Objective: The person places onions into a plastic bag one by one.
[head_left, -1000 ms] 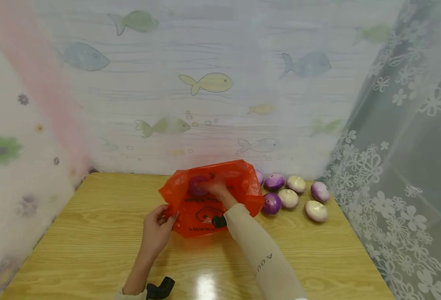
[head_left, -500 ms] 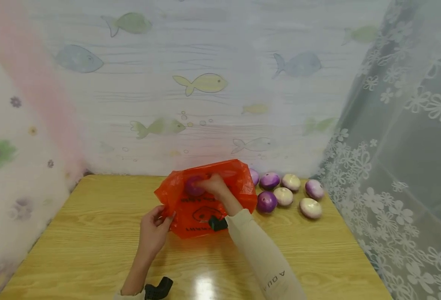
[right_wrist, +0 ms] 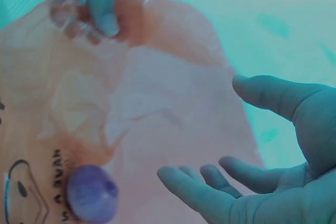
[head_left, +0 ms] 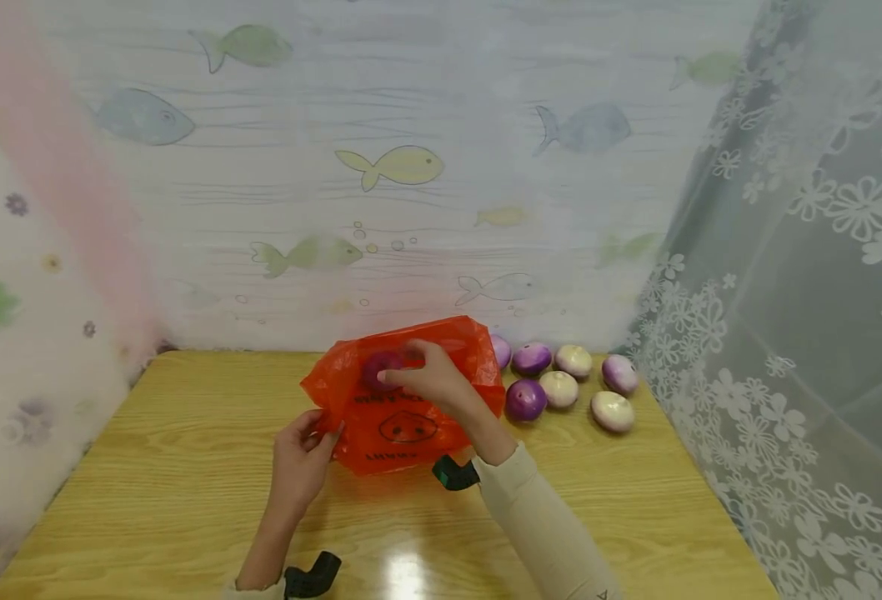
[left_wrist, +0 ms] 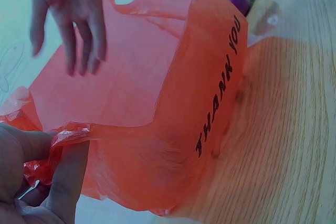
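A red plastic bag (head_left: 411, 433) with black print stands on the wooden table, its mouth facing up. My left hand (head_left: 302, 462) pinches the bag's left edge between thumb and fingers. My right hand (head_left: 441, 383) is over the bag's mouth, fingers spread and nothing between them, as the right wrist view also shows. Inside the bag sits a round purple vegetable (right_wrist: 93, 193), turnip-like, apart from the right fingertips. In the left wrist view the right hand (left_wrist: 79, 22) hangs over the bag's mouth with its fingers pointing down.
To the right of the bag lie several more turnip-like vegetables, including a dark purple one (head_left: 525, 400) and a cream one (head_left: 612, 412). A fish-patterned curtain (head_left: 411, 208) hangs behind the wooden table (head_left: 186, 467); a lace curtain (head_left: 801, 375) borders the right side.
My right hand was deeper in the bag beside the purple vegetable; it has let go and come up and toward me. The left hand keeps its pinch on the bag.
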Available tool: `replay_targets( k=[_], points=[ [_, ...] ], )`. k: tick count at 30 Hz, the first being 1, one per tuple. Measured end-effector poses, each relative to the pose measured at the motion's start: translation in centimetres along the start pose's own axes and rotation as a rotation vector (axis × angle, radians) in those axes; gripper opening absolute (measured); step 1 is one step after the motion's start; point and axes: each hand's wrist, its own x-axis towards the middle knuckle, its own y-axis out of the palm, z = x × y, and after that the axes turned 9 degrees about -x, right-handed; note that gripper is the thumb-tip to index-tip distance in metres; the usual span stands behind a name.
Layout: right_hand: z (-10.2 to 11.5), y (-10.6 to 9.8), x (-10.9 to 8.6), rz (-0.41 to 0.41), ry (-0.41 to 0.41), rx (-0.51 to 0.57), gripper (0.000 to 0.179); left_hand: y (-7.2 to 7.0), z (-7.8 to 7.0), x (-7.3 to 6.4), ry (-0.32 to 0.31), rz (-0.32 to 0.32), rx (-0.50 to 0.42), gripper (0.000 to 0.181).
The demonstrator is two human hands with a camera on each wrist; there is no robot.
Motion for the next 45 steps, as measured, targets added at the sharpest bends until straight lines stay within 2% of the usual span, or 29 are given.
replay_targets(
  k=[6,11,17,23,28,33,37,45],
  points=[
    [1.2,-1.3,-2.8,0.003,-0.116,-0.021,0.062,-0.1,-0.1,-0.1,-0.011,-0.005,-0.001,0.027],
    [1.9,-3.3,-4.6,-0.073,-0.228,-0.015,0.053,-0.1,-0.1,-0.2,-0.011,-0.015,-0.009,0.027],
    [0.9,-6.1,-5.9,-0.195,-0.327,0.094,0.043,-0.1,-0.2,-0.3,-0.008,-0.012,-0.008,0.027],
    [-1.7,-8.1,-6.6,-0.334,-0.371,0.251,0.04,-0.2,-0.1,-0.2,-0.01,-0.008,-0.004,0.027],
    [-4.3,-9.3,-6.8,-0.424,-0.357,0.33,0.031,-0.2,0.0,-0.1,-0.001,-0.011,0.006,0.026],
    [-7.4,-10.2,-6.8,-0.478,-0.329,0.351,0.028,-0.2,0.2,0.0,0.011,-0.02,0.004,0.024],
    [-9.8,-10.7,-6.9,-0.514,-0.263,0.333,0.029,-0.2,0.3,0.0,0.016,-0.016,-0.005,0.025],
    [-13.5,-11.0,-7.0,-0.558,-0.109,0.207,0.033,-0.3,0.1,-0.1,0.001,-0.016,-0.005,0.029]
  ],
)
